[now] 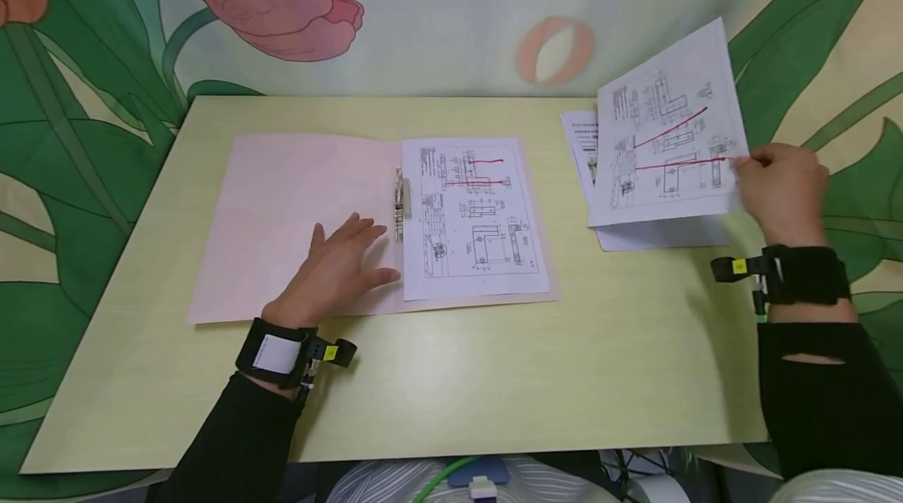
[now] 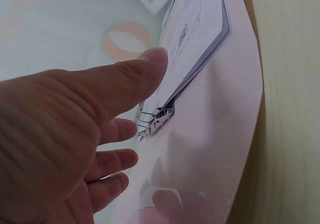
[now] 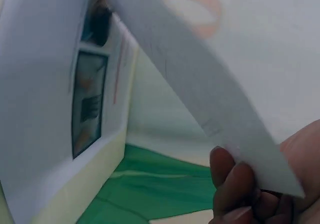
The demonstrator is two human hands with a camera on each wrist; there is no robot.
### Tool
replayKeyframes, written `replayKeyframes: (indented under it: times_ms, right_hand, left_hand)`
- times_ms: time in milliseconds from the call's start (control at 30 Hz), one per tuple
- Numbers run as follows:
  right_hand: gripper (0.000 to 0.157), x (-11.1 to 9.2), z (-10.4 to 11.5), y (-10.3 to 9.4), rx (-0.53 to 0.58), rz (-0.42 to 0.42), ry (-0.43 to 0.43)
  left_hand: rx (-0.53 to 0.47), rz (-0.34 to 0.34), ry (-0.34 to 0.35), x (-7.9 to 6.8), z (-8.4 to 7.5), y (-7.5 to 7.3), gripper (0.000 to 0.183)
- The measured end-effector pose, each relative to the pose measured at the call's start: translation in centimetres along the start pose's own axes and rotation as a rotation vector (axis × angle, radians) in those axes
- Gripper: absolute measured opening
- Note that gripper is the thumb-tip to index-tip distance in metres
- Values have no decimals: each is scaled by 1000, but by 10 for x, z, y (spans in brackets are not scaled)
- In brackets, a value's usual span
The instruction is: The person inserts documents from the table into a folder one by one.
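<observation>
My right hand (image 1: pixel 785 188) pinches the right edge of a sheet of paper (image 1: pixel 670 189) printed with technical drawings and two red lines. The sheet is raised at a tilt over other printed papers (image 1: pixel 580 135) at the table's right; in the right wrist view, fingers (image 3: pixel 237 184) curl at its edge. My left hand (image 1: pixel 335 272) is over the left side of an open pink folder (image 1: pixel 296 174), fingers spread and holding nothing. Close to its thumb is the folder's metal ring clip (image 1: pixel 399 205). Papers in the clip show a drawing sheet (image 1: pixel 476 252) on top, also with red lines.
The pale wooden table (image 1: pixel 529 378) meets a wall hanging (image 1: pixel 451 17) with flowers and leaves. Below the front edge are a green cable (image 1: pixel 444 479) and white coiled material (image 1: pixel 381 483). Both wrists carry black straps with small cameras (image 1: pixel 730 269).
</observation>
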State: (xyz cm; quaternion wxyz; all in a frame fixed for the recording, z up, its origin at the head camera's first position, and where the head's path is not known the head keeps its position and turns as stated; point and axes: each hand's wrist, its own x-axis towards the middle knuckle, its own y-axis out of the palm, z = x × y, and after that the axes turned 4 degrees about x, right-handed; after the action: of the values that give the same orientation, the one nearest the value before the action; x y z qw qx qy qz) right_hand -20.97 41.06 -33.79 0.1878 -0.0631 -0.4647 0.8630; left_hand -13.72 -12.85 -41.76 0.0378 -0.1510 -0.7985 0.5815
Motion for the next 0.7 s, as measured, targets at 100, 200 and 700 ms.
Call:
replayKeyframes:
  times_ms: [100, 200, 700]
  right_hand:
    - [49, -9, 9, 2, 60, -78, 8]
    - [43, -18, 16, 11, 219, -167, 61]
    - [31, -87, 58, 122, 761, -1, 82]
  left_hand:
    - [-10, 7, 3, -1, 1, 0, 79]
    - [-14, 9, 1, -1, 1, 1, 82]
    - [18, 29, 5, -2, 2, 6, 98]
